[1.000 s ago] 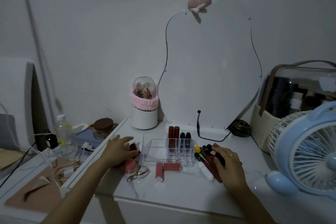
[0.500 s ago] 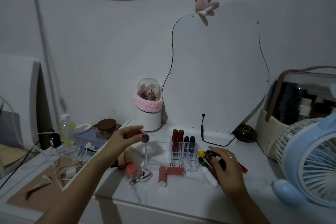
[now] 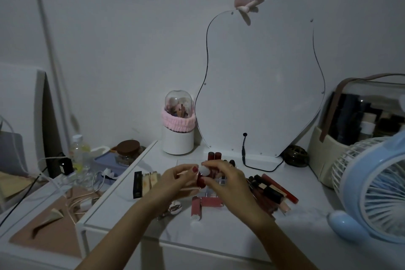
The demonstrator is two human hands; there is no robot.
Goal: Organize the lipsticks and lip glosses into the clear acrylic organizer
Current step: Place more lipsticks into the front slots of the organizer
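Well, loose lip glosses (image 3: 271, 193) (heaped) flank both hands (image 3: 228, 184) — organizer (image 3: 219, 182) hidden.

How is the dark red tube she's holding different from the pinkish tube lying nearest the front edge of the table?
The dark red tube is lifted off the table, pinched between the left hand and right hand; the pinkish tube lies flat and untouched on the white tabletop. The held one looks deeper red, the lying one paler. The held one is partly hidden by fingers. Both are small lip products outside the organizer.

Your white counter (image 3: 219, 226) carries two pink tubes (image 3: 205, 203) lying flat, a heap of lip glosses (image 3: 271, 190), the mirror (image 3: 258, 85), a white canister (image 3: 178, 141) and a blue fan (image 3: 372, 186).
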